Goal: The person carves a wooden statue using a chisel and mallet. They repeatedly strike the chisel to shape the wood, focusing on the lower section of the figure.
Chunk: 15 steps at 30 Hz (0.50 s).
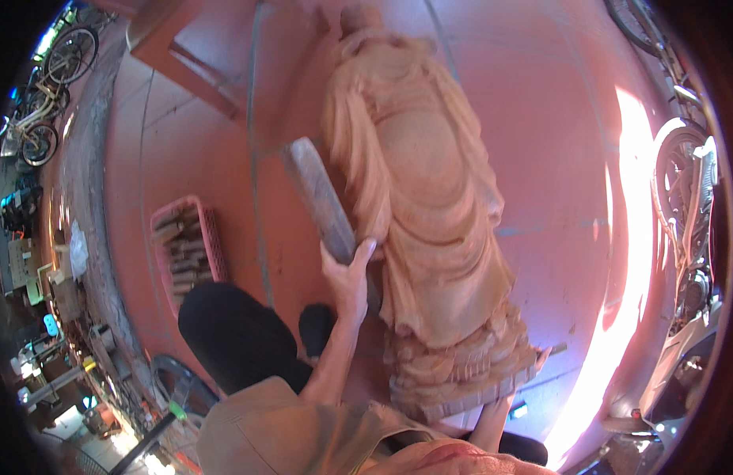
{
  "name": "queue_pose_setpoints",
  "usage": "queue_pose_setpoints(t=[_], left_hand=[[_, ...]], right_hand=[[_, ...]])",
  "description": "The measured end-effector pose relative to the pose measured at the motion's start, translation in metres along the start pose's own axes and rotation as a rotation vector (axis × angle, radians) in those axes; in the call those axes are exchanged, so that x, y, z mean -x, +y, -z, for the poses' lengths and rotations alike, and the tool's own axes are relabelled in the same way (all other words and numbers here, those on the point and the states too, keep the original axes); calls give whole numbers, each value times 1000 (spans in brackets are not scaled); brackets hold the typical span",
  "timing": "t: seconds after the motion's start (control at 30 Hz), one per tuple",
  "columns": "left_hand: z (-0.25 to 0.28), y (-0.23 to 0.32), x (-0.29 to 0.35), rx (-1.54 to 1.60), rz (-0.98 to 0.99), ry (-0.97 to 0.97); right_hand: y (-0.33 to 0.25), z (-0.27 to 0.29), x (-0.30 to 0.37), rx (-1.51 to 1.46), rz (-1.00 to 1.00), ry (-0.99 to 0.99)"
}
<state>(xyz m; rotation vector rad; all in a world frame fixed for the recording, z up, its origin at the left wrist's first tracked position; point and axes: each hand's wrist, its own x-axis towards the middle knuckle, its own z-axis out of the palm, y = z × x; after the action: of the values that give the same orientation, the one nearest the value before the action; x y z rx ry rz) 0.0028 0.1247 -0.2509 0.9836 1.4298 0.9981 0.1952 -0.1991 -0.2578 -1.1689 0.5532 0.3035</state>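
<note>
A large carved wooden statue (430, 182) in draped robes lies on its back on the red tiled floor, its head far from me and its craggy base (461, 368) close to me. My left hand (348, 273) is closed around the near end of a thick wooden bar (319, 194), like a plain mallet, raised beside the statue's left edge. My right hand (544, 359) is at the right corner of the base, largely hidden behind it. A thin dark rod (558, 348) sticks out from its fingers; the rest of the rod is hidden.
A pink plastic basket (216, 245) of several wooden-handled tools stands left of my bent knee (236, 336). At the upper left is a wooden stool or bench (200, 79). Bicycles (42, 103) and clutter line the left side; a motorbike (687, 206) is at the right.
</note>
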Motion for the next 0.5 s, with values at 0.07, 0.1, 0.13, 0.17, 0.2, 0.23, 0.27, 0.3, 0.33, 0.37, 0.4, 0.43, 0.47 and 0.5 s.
queue_pose_setpoints(t=[0.07, 0.1, 0.13, 0.17, 0.2, 0.23, 0.27, 0.3, 0.33, 0.37, 0.4, 0.43, 0.47, 0.5], left_hand=[[-1, -5, -3, -7, 3, -17], [-3, -6, -9, -17, 0, -33], [-4, -2, -12, -18, -5, -34], [-7, 1, -14, -22, -7, -49], [-11, 3, -18, -37, -22, -50], [-13, 2, -23, -53, -36, -54], [-35, 4, -36, -116, -72, -177], [-32, 5, -41, -67, -56, -145], [-31, 4, -46, -18, -35, -122], [-32, 9, -50, -1, -16, -137], [-33, 12, -53, -4, -37, -138], [-34, 15, -55, -8, -55, -142], [-35, 16, -51, -9, -67, -129], [-36, 21, -51, -41, -69, -120]], right_hand=[[1, -1, 6, -13, 31, 20], [4, -2, 7, -6, 42, 32], [7, -5, 7, 6, 54, 30], [8, -3, 9, 13, 74, 45], [10, -5, 8, 28, 97, 53], [12, -3, 10, 42, 111, 70], [26, 11, 33, -19, 145, 198], [25, 4, 26, 19, 145, 163], [24, -3, 14, 51, 162, 136], [31, -2, 14, 61, 174, 145], [37, -1, 13, 67, 195, 158], [42, 1, 12, 84, 219, 172], [47, 5, 7, 115, 247, 178], [56, 13, 4, 156, 287, 198]])
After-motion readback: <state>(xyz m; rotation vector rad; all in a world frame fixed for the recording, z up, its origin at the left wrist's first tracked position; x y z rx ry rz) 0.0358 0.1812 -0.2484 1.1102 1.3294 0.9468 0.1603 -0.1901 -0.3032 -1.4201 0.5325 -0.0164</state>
